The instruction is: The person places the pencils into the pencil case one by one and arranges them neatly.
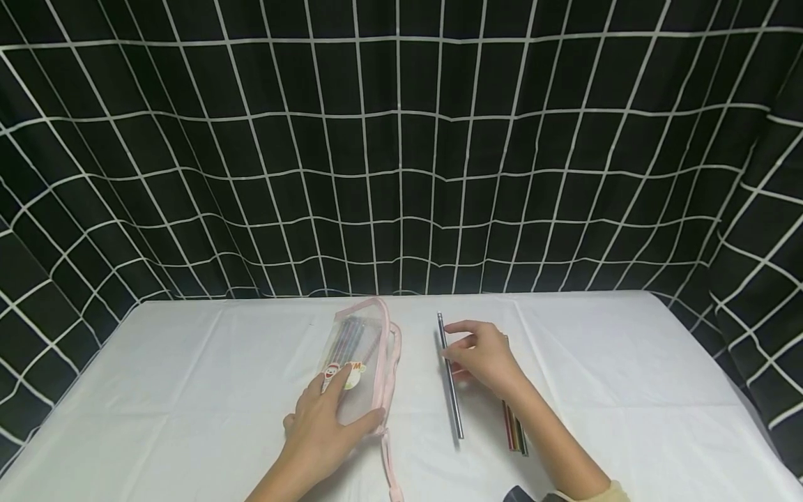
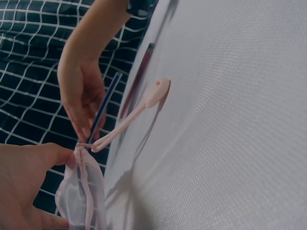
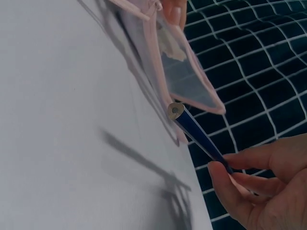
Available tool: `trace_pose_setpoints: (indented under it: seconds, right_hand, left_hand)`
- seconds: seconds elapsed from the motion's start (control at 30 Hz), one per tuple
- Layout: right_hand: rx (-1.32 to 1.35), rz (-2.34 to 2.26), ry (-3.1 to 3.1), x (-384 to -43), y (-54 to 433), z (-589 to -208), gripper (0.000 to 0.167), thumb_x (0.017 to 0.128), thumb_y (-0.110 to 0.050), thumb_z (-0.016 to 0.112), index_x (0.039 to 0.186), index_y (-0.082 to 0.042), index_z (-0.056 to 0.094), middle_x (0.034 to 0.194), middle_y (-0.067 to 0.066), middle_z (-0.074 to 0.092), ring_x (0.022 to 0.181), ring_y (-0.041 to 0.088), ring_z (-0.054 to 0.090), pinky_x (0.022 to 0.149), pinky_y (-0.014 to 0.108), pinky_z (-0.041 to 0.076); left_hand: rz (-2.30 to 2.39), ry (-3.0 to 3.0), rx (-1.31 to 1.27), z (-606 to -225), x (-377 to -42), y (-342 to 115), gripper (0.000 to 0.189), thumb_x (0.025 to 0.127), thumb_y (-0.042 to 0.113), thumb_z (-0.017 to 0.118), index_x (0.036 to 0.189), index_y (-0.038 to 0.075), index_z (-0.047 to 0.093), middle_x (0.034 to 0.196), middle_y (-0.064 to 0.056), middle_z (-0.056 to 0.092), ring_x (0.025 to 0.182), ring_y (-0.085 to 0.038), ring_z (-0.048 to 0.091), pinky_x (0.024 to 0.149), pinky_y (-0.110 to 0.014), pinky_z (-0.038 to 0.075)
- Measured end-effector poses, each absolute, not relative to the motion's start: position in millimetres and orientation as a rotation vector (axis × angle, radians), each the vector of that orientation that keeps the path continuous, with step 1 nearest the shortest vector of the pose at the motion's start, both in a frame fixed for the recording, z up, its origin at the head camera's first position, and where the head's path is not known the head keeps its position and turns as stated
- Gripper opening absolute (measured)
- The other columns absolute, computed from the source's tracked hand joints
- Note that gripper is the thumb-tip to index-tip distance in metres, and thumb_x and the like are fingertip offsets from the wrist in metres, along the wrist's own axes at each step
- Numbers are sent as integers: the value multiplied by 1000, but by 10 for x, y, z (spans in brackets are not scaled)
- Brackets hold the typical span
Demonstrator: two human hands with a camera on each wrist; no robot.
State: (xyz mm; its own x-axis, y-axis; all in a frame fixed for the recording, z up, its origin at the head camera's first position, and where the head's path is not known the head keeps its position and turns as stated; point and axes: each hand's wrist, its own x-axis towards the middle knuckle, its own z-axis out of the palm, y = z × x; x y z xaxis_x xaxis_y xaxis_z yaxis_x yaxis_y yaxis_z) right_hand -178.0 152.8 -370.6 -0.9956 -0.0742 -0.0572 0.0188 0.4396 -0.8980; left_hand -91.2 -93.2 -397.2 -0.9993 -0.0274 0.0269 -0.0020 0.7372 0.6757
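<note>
A see-through pencil case (image 1: 380,328) with pink edging lies left of the table's middle, several pencils (image 1: 348,338) showing inside. My left hand (image 1: 323,429) grips it near its close end, fingers over the top and thumb along the pink zip side (image 2: 85,187). To its right, my right hand (image 1: 486,359) pinches a dark blue pencil (image 1: 453,399) between thumb and fingertips. In the right wrist view, the end of that pencil (image 3: 196,132) looks flat and unsharpened. Its shadow falls on the cloth, apart from it.
A few coloured pencils (image 1: 513,432) lie beneath my right forearm, partly hidden by it. A pink wrist strap (image 1: 390,467) trails from the case toward me. White cloth (image 1: 188,390) covers the table, and a black curtain with white grid lines (image 1: 401,153) stands behind it.
</note>
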Motion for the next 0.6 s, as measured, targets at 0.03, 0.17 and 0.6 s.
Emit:
trace_pose_setpoints:
  seconds: [0.03, 0.17, 0.6]
  right_hand:
    - [-49, -1622, 2592, -1781, 1511, -3702, 45, 89, 7, 73, 133, 13, 63, 89, 20, 76, 66, 21, 73, 61, 37, 63]
    - [-35, -1639, 2590, -1782, 1445, -3687, 44, 89, 6, 73, 132, 11, 64, 89, 20, 77, 66, 21, 74, 61, 37, 63]
    - [12, -1783, 2476, -1827, 1258, -3643, 45, 91, 9, 71, 135, 10, 63, 94, 25, 76, 66, 18, 73, 64, 39, 64]
  left_hand:
    - [-1126, -2896, 25, -3973, -913, -932, 87, 85, 57, 78, 155, 12, 53, 155, -35, 44, 145, -53, 41, 97, -74, 33]
    - [-1122, -2902, 30, -3974, -913, -930, 88, 85, 57, 78, 155, 12, 52, 156, -34, 44, 146, -52, 41, 97, -74, 34]
    - [-1112, -2907, 38, -3968, -906, -925, 87, 84, 57, 78, 156, 13, 52, 156, -34, 43, 146, -52, 41, 98, -73, 34]
